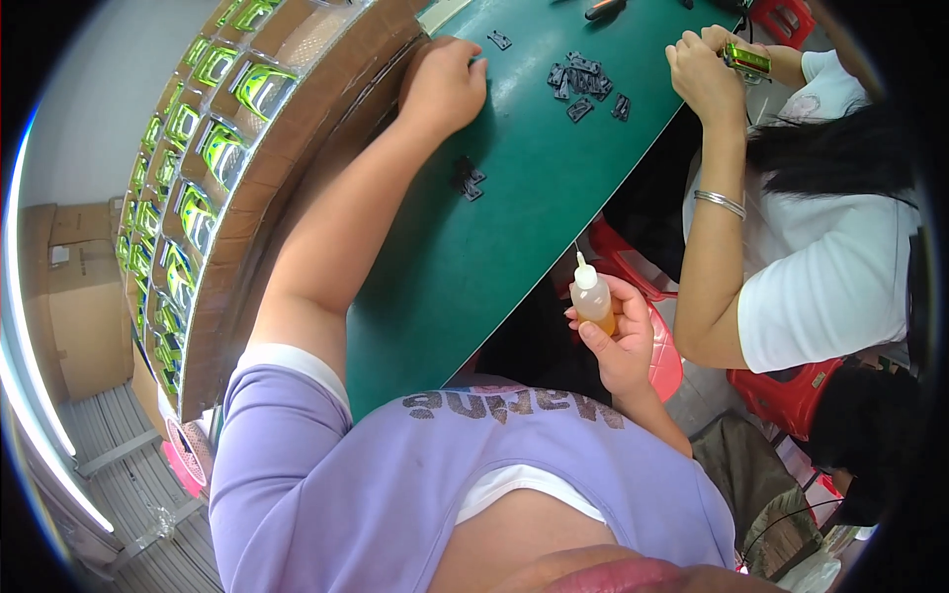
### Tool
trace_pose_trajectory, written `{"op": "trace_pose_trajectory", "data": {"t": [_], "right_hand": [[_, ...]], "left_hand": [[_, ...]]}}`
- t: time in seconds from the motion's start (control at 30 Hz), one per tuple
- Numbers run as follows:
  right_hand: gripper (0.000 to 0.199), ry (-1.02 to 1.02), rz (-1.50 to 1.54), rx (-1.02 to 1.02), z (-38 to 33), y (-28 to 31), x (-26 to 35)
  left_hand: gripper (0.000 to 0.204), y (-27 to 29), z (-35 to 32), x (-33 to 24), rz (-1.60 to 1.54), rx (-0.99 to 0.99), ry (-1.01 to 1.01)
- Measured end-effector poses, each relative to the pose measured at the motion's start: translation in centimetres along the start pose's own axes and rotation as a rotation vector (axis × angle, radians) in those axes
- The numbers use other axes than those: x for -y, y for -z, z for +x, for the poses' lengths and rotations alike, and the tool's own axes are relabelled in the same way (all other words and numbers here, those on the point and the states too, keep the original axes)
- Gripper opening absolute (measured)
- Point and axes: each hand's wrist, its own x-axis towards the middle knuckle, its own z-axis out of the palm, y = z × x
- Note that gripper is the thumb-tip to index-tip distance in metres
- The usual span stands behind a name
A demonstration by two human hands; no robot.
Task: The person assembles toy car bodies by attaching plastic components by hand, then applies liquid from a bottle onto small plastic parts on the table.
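Note:
In my right hand [621, 341] is a small clear squeeze bottle [591, 295] with a white cap and a thin needle tip pointing up. Amber liquid fills its lower part, and my fingers wrap round it beyond the table's near edge. My left hand [443, 87] rests at the far left of the green table [494, 262], beside the cardboard tray. Its fingers look curled in, and whatever they hold, if anything, is hidden. One small black part [499, 41] lies just right of it. A pile of black parts [581, 75] is farther right, and a few more [469, 180] lie near my left forearm.
A large cardboard tray [297, 128] with rows of compartments holds green-and-black pieces on the left. To the right, a co-worker's hands [707, 74] hold a green piece [747, 61]. An orange-and-black tool [605, 9] lies at the far edge. Red stools [781, 400] stand beside the table.

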Motion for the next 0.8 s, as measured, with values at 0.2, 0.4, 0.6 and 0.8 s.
{"op": "trace_pose_trajectory", "data": {"t": [0.2,0.4,0.6,0.8], "right_hand": [[0.048,-0.004,0.001,-0.007,0.0,-0.2,0.3],[0.047,0.009,0.001,-0.015,-0.6,0.1,0.2],[0.047,0.007,-0.02,-0.002,-1.4,0.1,0.0],[0.048,-0.001,-0.035,0.015,-2.1,-0.2,0.5]], "left_hand": [[0.02,0.9,-1.3,-0.1,-0.064,-0.014,-0.014],[0.012,4.9,-6.5,-0.8,-0.135,0.008,-0.007],[0.015,7.5,-12.2,-2.6,-0.073,-0.004,-0.227],[0.026,8.8,-14.0,-6.5,0.007,0.089,-0.238]]}}
